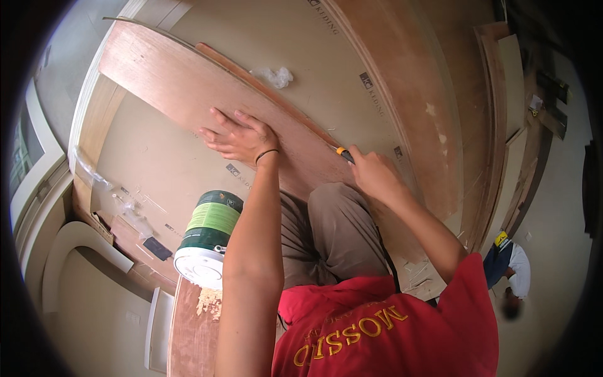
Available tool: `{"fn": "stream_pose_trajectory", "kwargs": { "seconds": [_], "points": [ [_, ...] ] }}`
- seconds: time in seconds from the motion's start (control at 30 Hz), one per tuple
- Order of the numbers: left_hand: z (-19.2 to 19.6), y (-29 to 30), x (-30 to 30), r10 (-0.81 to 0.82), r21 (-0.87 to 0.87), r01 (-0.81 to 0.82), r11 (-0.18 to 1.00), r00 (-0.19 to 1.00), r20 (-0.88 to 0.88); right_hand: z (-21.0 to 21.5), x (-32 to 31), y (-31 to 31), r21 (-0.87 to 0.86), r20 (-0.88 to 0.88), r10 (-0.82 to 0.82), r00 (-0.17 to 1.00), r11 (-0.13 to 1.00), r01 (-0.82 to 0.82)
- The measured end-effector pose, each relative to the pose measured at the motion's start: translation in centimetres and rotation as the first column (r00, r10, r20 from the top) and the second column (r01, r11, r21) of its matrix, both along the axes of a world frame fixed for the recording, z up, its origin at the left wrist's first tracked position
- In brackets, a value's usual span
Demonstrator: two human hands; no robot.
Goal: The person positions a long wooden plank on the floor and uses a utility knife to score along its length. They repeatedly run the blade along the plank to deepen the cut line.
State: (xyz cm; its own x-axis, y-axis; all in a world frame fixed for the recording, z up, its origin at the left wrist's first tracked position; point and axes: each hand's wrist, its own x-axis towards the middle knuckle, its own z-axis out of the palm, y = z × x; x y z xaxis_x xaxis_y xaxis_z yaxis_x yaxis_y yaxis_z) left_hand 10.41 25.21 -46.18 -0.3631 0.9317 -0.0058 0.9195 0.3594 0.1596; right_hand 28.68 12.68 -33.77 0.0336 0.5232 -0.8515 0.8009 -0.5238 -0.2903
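Note:
A long, reddish-brown plywood board (157, 75) lies slantwise in front of me, its near end by my knees. My left hand (242, 139) rests flat on it with the fingers spread, a dark band round the wrist. At the board's far long edge, my right hand (375, 176) is closed round the yellow and black handle of a utility knife (344, 154). Its blade is too small to make out. A narrow wood strip (220, 58) runs along that same edge, beyond the board.
A green paint can (210, 217) with a white lid lies tilted left of my knees. Crumpled clear plastic (274, 77) sits past the board on a brown printed sheet (326, 81). Curved wooden panels (402, 81) stretch along the right. Another person (512, 267) is at the far right.

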Motion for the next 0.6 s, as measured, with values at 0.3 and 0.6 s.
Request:
{"fn": "stream_pose_trajectory", "kwargs": {
  "seconds": [0.3, 0.6],
  "points": [
    [-0.5, -0.1, -0.7, -0.006, 0.019, 0.005, 1.0, 1.0, 0.007, 0.8, -2.8, 11.3, 0.316, -0.091, -0.204, 0.975, 0.922, 0.222],
    [0.0, 0.0, -0.3, -0.01, 0.013, 0.009, 1.0, 0.999, 0.052, -8.0, -6.7, 16.7, 0.519, -0.232, -0.169, 0.958, 0.811, 0.269]
  ]
}}
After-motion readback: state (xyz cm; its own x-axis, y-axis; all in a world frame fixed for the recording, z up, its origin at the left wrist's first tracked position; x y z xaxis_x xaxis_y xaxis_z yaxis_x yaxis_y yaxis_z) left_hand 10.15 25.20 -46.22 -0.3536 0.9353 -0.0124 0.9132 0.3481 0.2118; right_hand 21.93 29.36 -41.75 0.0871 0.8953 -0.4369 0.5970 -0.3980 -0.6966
